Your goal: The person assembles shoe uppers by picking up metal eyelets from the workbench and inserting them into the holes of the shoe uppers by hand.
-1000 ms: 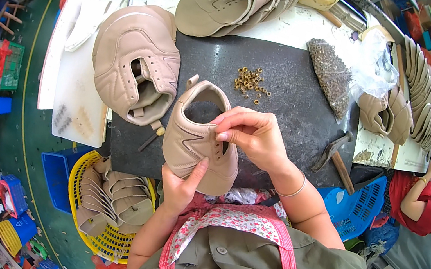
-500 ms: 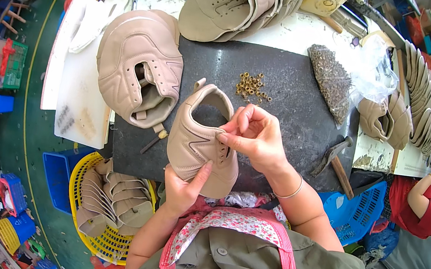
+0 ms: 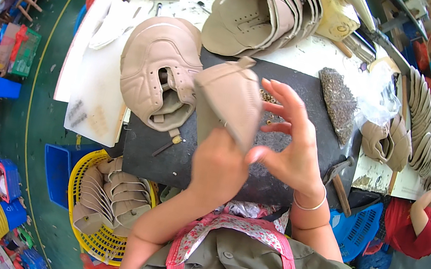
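My left hand (image 3: 218,166) grips a beige shoe upper (image 3: 232,94), its back of the hand facing up and slightly smeared by motion. The upper is tilted with its pull loop at the top. Close to its right side, my right hand (image 3: 298,143) is open, fingers spread and thumb near the upper's edge; whether the thumb touches it I cannot tell. Behind the right fingers lie small brass eyelets (image 3: 269,122), partly hidden, on a black mat (image 3: 165,160). Left of the held upper rests a pile of beige shoe uppers (image 3: 153,61).
More nested uppers (image 3: 246,17) stand at the back. To the right are a hammer (image 3: 340,191), a bag of small metal pieces (image 3: 337,102) and a row of uppers (image 3: 422,106). A yellow basket (image 3: 108,247) holds uppers at lower left. A co-worker in red (image 3: 407,218) sits far right.
My left hand has turned the upper over and raised it. My right hand has let go of its edge and opened to the right. The whole view has shifted slightly.
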`<state>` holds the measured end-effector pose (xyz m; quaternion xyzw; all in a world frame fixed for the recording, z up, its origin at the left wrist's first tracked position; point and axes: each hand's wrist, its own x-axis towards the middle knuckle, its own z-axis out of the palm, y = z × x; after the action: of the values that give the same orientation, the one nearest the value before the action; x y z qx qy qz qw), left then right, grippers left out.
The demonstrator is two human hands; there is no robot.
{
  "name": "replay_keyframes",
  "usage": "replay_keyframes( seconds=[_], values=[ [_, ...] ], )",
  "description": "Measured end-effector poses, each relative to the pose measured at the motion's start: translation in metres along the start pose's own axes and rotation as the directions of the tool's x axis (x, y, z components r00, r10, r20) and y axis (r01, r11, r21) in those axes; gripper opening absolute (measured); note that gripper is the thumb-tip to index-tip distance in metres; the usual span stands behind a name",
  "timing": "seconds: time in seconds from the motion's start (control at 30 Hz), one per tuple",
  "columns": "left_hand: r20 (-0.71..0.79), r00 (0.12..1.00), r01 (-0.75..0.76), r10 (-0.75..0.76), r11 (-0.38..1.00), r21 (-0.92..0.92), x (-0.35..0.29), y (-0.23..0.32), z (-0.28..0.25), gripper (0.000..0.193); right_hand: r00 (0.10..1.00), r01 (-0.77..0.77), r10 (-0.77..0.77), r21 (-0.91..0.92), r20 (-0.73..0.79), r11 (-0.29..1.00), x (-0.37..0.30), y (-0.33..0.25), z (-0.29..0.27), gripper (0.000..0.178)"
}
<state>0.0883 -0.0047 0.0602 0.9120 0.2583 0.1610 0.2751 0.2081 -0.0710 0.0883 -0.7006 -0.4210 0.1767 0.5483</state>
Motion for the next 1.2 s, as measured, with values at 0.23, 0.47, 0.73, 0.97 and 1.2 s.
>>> replay_keyframes(
  seconds=[0.23, 0.47, 0.73, 0.97, 1.2],
  values=[
    [-0.23, 0.952, -0.25, 0.203, 0.947, -0.203, 0.006, -0.015, 0.003, 0.045, 0.98, 0.136, -0.188, -0.466, -0.066, 0.874, 0.063, 0.013, 0.003, 0.014],
    [-0.532, 0.83, 0.258, -0.169, 0.961, 0.096, -0.006, -0.11, -0.022, 0.069, 0.946, -0.082, -0.177, -0.726, -0.273, 0.683, 0.173, 0.098, 0.021, 0.012],
    [-0.359, 0.796, 0.462, -0.487, 0.873, -0.159, -0.008, -0.114, -0.035, 0.087, 0.887, 0.03, -0.368, -0.761, -0.278, 0.648, 0.145, 0.098, 0.018, 0.027],
    [0.102, 0.868, 0.288, -0.486, 0.326, -0.9, -0.01, -0.093, -0.004, 0.041, 0.928, -0.085, 0.311, -0.698, 0.203, 0.711, 0.021, 0.127, -0.036, 0.024],
    [0.116, 0.9, 0.259, -0.421, 0.301, -0.918, -0.031, -0.075, 0.013, 0.045, 0.994, -0.055, 0.102, -0.686, 0.027, 0.726, -0.014, 0.139, -0.024, 0.017]
  ],
)
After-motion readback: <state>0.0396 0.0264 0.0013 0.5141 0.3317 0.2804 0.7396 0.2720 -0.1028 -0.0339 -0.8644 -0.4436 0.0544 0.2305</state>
